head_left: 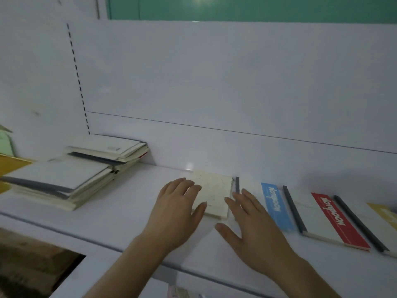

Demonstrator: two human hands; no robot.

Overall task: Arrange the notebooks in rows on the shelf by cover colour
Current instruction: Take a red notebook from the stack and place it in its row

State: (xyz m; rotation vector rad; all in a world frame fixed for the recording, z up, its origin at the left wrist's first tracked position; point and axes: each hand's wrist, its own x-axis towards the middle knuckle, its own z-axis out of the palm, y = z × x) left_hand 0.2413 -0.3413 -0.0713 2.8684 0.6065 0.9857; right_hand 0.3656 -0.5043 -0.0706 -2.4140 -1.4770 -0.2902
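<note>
On the white shelf (120, 214), cream notebook (211, 195) flat between left hand (175, 214) and right hand (255, 224), both fingers straight, relaxed

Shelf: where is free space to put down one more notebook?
Bare shelf lies between the notebook stack and the left hand, and along the front edge. Right of the cream notebook, the blue-striped and red-striped notebooks crowd it.

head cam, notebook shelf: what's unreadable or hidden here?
- Yellow notebook: cut off by the right frame edge.
- Notebook stack: motion blur; lower covers are hidden by the upper ones, so colours and count are unclear.
- Blue-banded notebook: its left part is behind the right hand.
- Cream notebook: near corner under the left hand.
</note>
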